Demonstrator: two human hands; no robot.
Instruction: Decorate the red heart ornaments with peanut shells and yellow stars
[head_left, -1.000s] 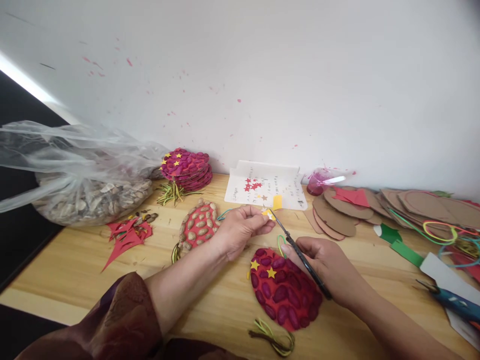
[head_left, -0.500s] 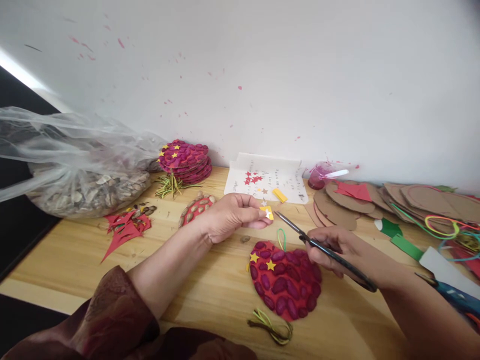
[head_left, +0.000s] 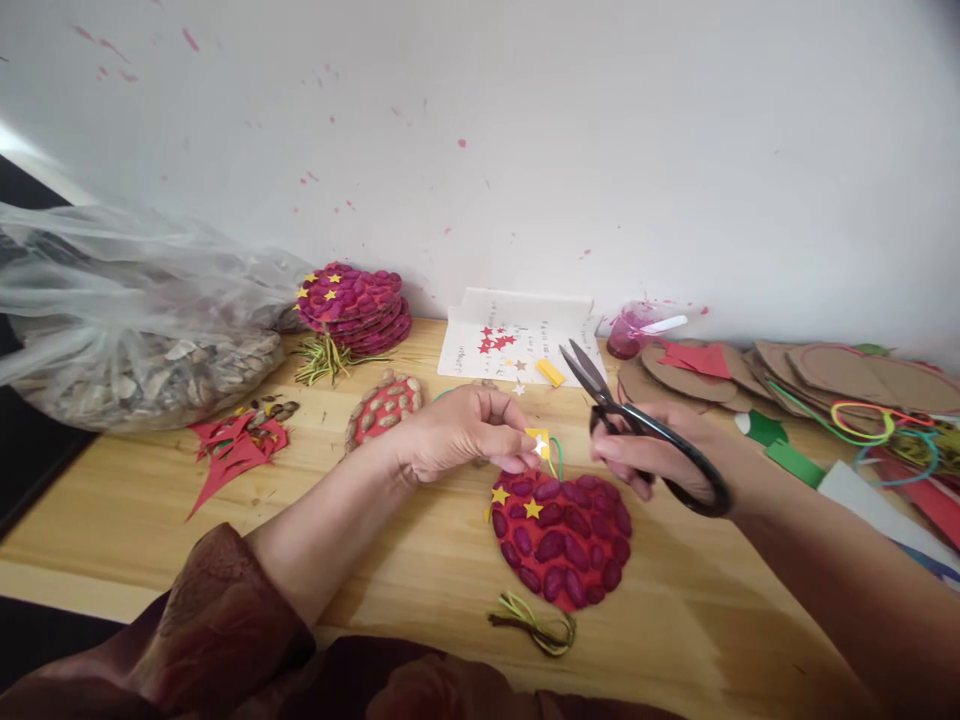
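Observation:
Between thumb and fingers my left hand [head_left: 472, 435] pinches a small yellow paper piece [head_left: 538, 440] with a white star shape on it. My right hand [head_left: 652, 445] grips black-handled scissors [head_left: 600, 375], whose blades point up and to the left, away from the paper. Below both hands lies a heart-shaped piece [head_left: 561, 540] covered with dark magenta seeds on red, with yellow stars [head_left: 532, 509] on its upper left and a green loop [head_left: 556, 458] at its top. A small bundle of green and brown strings [head_left: 532, 625] rests in front of it.
Behind are a white paper sheet [head_left: 461, 345] with small red stars and a cup of magenta paint [head_left: 626, 330]. At left stand a stack of magenta discs [head_left: 356, 305], red scraps [head_left: 236, 450] and a plastic bag of shells or husks [head_left: 195, 380]. Cardboard shapes [head_left: 825, 375] lie right.
The scissors have moved away from the yellow paper, and their blades now point more upward. My left hand still holds the paper, lower over the heart's top. The view has shifted slightly.

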